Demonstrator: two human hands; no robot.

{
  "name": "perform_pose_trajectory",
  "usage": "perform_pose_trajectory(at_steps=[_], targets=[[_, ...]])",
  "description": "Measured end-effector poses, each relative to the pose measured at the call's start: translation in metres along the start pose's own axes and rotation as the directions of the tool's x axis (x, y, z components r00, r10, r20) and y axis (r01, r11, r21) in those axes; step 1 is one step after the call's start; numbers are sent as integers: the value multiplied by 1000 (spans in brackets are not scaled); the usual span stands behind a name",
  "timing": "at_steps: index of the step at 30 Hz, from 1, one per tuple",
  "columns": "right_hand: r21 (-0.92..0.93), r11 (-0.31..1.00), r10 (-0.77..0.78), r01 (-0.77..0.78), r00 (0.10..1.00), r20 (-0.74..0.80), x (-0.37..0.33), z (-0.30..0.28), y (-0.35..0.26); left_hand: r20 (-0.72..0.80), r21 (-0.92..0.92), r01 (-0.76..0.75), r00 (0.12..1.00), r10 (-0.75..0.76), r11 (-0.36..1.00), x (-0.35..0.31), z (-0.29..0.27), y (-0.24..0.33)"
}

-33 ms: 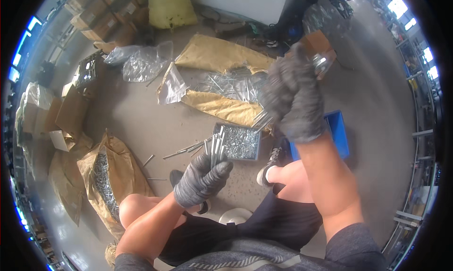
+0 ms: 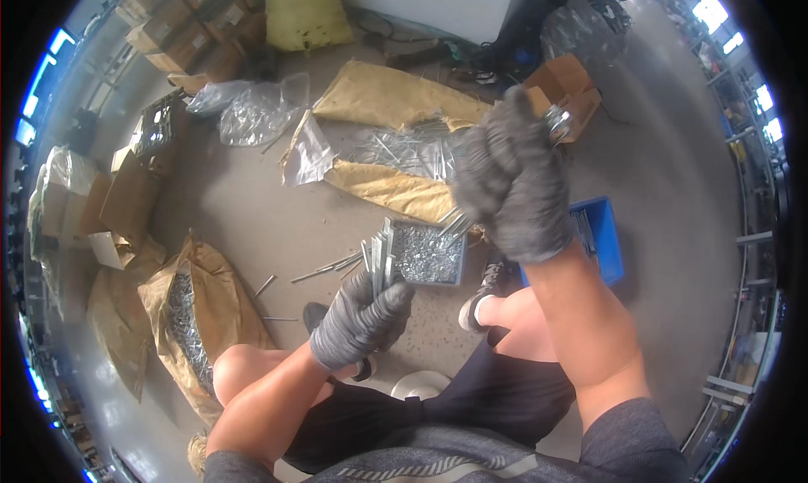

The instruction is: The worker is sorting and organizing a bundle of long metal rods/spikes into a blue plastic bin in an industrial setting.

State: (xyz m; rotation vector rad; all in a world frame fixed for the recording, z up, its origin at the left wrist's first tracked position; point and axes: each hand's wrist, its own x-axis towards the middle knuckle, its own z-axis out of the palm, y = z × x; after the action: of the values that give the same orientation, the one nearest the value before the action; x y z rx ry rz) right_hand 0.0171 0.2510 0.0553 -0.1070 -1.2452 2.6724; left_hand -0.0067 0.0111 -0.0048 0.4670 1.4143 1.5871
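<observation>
My left hand, in a grey knitted glove, is closed round a small bunch of slim metal rods that stick up from the fist. Higher and to the right, my gloved right hand is also closed on metal rods; their ends poke out at its lower left, and the fist hides the rest. Beneath and between the hands, a grey bin full of small shiny metal parts sits on the floor. Behind it lies a torn brown paper sack with long thin rods inside.
A blue bin holding some rods stands by my right knee. Loose rods lie left of the grey bin. Another paper sack of metal pieces rests by my left knee. Cardboard boxes, clear plastic bags and a yellow sack surround the area.
My right hand has shifted slightly left and toward me, uncovering more of the blue bin and the cardboard box behind. The rods in my left hand have tilted a little more upright.
</observation>
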Motion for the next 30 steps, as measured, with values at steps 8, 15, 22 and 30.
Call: perform_pose_trajectory(at_steps=[8,15,22,30], targets=[[-495,497,-535,713,701,472,-6,28,56,164,-670,288,956,-242,684,13,-3,11],[-686,44,-164,727,682,713,-17,39,82,-72,-638,-104,995,76,763,9,-15,9],[-589,808,157,-1,964,214,-18,29,65,-275,-532,-74,957,-89,843,16,-36,17],[-361,815,545,-453,810,214,-5,30,74,90,-429,262,965,-247,865,8,-7,23]])
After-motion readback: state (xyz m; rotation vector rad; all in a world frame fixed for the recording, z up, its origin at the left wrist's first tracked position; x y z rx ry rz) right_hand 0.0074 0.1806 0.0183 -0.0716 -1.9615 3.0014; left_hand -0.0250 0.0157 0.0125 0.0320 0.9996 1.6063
